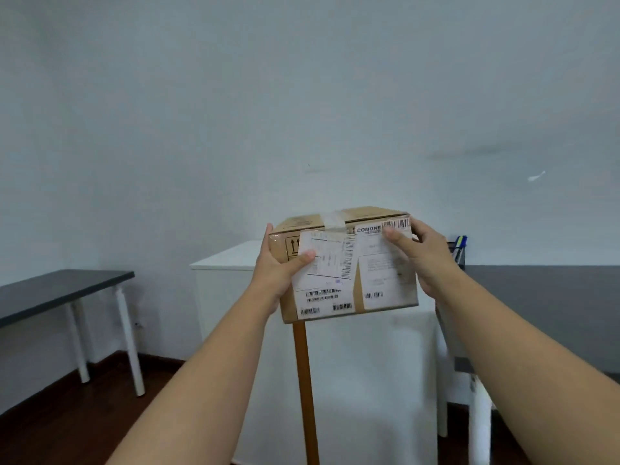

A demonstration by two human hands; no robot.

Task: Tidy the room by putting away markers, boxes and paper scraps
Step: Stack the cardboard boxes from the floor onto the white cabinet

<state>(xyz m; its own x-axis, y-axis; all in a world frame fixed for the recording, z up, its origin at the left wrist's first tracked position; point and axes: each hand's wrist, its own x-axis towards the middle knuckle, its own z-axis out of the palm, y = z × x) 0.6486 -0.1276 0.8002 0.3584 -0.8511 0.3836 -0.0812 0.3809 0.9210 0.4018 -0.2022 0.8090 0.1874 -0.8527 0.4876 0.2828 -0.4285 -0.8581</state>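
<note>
At the far left I see a dark grey tabletop on white round legs (63, 290), standing on a dark brown wooden floor (67, 414) against the pale wall (235, 95). Next comes my left hand (275, 263), fingers curled round the left end of a brown cardboard shipping box (355, 300); its thumb lies across the near face, pressing the edge of a white label, while the other fingers wrap behind the box, out of my sight. The box is held up in the air between both hands, in front of a white cabinet (228, 260) and above a thin orange-brown strip (305, 391) that runs down from under it; I cannot tell whether the strip touches the box.

On the near face, left to right: two printed upward arrows, then a large white shipping label (325, 276) with several barcodes and small print too blurred to read, then a second white label (385, 273) headed "COMONE" in bold letters, with a barcode beside it and another lower down. Clear tape crosses the closed top seam.

My right hand (426, 256) grips the box's upper right corner, thumb laid on the near face just under the "COMONE" heading, fingers curled over the right side. Further right, a dark pen holder (458, 255) with blue-capped markers stands on a second dark grey table (543, 297).
</note>
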